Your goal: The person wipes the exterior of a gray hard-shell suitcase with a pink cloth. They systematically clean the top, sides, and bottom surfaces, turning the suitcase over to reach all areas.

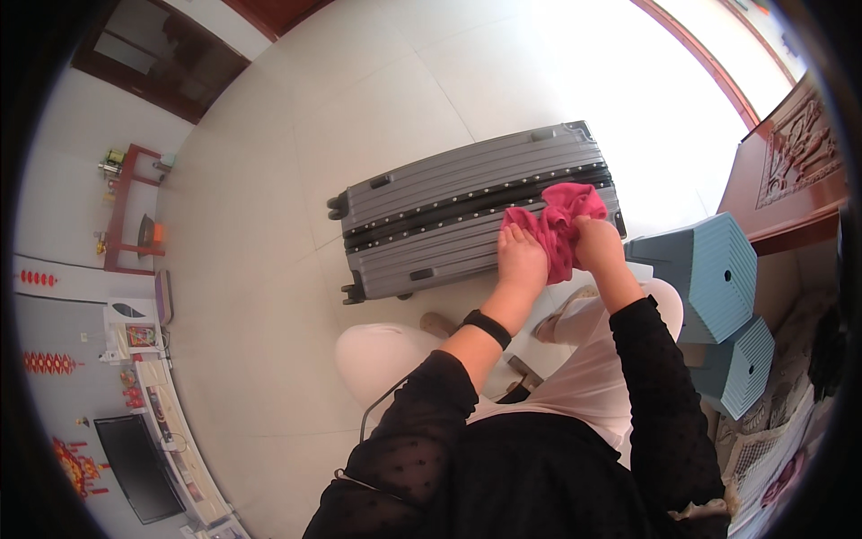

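Observation:
A grey ribbed hard-shell suitcase (431,215) lies on the tiled floor before me, with a black studded frame along its middle and caster wheels at its left end. Over its right part I have a crumpled pink cloth (555,226). My left hand (522,263), with a black band at the wrist, lies against the cloth's left side; its fingertips are partly lost in the folds. My right hand (598,244) grips the cloth's right side, fingers curled into it.
Two blue ribbed plastic boxes (720,276) stand close at my right, beside carved red-brown wooden furniture (788,168). My knees flank the near side of the suitcase. Far left are a red rack (121,209), a television (138,465) and a low cabinet (182,445).

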`<action>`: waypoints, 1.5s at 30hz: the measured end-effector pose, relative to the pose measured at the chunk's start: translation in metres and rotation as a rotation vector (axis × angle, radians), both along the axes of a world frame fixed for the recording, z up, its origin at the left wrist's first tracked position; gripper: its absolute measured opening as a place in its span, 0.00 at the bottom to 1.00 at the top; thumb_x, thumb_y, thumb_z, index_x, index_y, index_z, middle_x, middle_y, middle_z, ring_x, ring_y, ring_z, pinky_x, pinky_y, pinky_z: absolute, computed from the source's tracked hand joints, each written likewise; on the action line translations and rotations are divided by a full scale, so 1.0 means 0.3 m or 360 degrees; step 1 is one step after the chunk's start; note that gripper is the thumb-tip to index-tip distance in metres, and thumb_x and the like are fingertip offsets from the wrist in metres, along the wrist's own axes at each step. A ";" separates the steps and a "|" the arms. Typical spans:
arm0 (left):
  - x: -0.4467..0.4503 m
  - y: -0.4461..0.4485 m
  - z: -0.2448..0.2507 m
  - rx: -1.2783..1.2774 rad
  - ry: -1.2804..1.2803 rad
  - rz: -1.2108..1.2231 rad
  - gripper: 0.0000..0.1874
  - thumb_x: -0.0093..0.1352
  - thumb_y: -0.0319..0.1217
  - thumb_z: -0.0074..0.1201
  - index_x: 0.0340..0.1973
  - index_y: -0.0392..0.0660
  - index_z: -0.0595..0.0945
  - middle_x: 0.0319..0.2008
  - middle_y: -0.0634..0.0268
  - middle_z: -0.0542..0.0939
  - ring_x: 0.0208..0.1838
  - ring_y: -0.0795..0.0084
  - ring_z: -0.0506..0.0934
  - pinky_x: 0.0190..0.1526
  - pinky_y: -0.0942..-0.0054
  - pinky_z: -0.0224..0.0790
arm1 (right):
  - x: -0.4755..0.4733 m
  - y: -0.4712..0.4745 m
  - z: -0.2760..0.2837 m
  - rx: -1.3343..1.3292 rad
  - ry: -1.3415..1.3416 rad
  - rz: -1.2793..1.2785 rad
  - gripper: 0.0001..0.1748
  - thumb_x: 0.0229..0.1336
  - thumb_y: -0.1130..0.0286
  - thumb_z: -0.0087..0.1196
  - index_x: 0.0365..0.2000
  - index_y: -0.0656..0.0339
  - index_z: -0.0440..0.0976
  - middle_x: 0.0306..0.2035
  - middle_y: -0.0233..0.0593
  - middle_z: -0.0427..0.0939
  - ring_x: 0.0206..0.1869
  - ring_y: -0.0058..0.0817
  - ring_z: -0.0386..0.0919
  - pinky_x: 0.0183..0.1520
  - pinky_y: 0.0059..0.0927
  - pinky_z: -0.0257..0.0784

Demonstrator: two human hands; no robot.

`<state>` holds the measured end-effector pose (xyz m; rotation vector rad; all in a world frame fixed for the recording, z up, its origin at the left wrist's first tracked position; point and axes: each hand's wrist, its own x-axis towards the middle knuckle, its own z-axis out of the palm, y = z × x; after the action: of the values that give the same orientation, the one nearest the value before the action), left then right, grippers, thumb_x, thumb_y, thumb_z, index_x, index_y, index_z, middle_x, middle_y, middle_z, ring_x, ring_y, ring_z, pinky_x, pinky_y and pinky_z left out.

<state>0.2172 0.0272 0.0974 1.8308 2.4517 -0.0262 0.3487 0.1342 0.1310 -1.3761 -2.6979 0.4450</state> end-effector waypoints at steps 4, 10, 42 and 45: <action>-0.039 -0.062 0.005 0.0166 -0.0114 -0.0101 0.28 0.68 0.32 0.51 0.61 0.28 0.75 0.67 0.36 0.71 0.72 0.48 0.70 0.73 0.46 0.54 | -0.017 -0.003 0.005 0.0002 -0.0118 0.0002 0.07 0.54 0.77 0.52 0.34 0.62 0.77 0.36 0.51 0.83 0.42 0.49 0.83 0.45 0.48 0.78; -0.162 -0.232 -0.007 -0.0046 0.0082 0.0015 0.29 0.73 0.33 0.43 0.66 0.27 0.71 0.69 0.38 0.70 0.74 0.46 0.66 0.76 0.44 0.46 | -0.029 -0.004 0.003 -0.0046 -0.0219 -0.0055 0.07 0.56 0.76 0.52 0.36 0.62 0.77 0.38 0.51 0.83 0.44 0.48 0.83 0.47 0.47 0.79; -0.037 -0.174 -0.154 0.0654 0.0109 -0.0139 0.21 0.70 0.31 0.49 0.58 0.38 0.77 0.69 0.43 0.70 0.73 0.48 0.67 0.74 0.40 0.51 | -0.015 -0.003 -0.020 0.0039 -0.0200 0.0080 0.07 0.57 0.75 0.52 0.37 0.63 0.77 0.42 0.52 0.83 0.45 0.46 0.83 0.48 0.45 0.79; -0.126 -0.262 -0.120 0.0607 0.0204 -0.0186 0.21 0.69 0.30 0.49 0.55 0.38 0.80 0.67 0.45 0.73 0.72 0.52 0.70 0.73 0.39 0.52 | -0.014 0.000 -0.024 0.0004 -0.0186 0.0065 0.07 0.57 0.75 0.52 0.37 0.63 0.77 0.41 0.52 0.83 0.45 0.46 0.84 0.47 0.45 0.79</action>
<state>0.1794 -0.0515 0.0614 2.1818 2.5728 0.3519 0.3446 0.1340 0.1238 -1.3910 -2.8226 0.3749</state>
